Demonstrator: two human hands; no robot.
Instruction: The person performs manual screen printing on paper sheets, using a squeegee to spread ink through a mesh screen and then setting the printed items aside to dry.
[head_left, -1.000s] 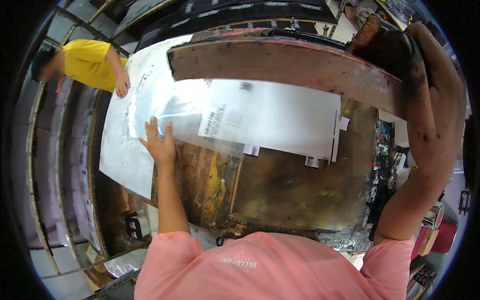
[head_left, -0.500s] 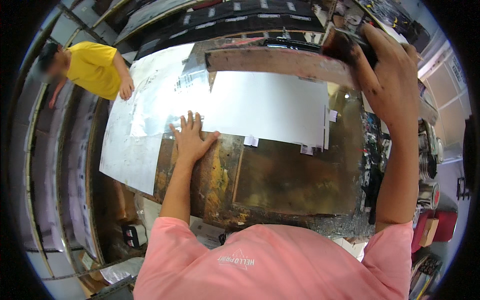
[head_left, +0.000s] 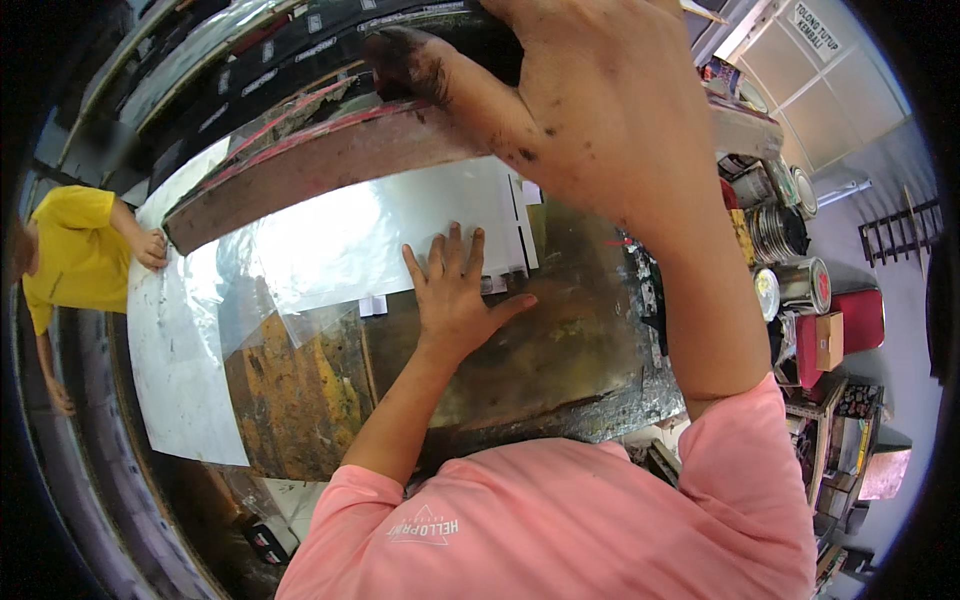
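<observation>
My right hand (head_left: 610, 120) grips a long wooden-edged frame (head_left: 320, 165), like a screen-printing frame, held raised above the table. Dark ink stains its thumb; the fingers behind the bar are hidden. My left hand (head_left: 455, 300) lies flat with fingers spread, its fingertips on the near right part of a white sheet (head_left: 385, 230). Clear plastic film (head_left: 235, 310) shows at the sheet's left. Small white tabs, one of them a folded tab (head_left: 372, 305), stand at the sheet's edges. Beneath is a stained worktable (head_left: 300, 400).
At the left a person in a yellow shirt (head_left: 85, 240) has a hand by the frame's left end. A large white board (head_left: 185, 400) covers the table's left side. Paint cans (head_left: 800, 285) and a red box (head_left: 860, 320) stand at the right. Dark racks (head_left: 270, 70) rise behind.
My left hand has shifted right along the sheet. My right hand and the frame now look closer and larger, the bar reaching further left. The whole view has turned.
</observation>
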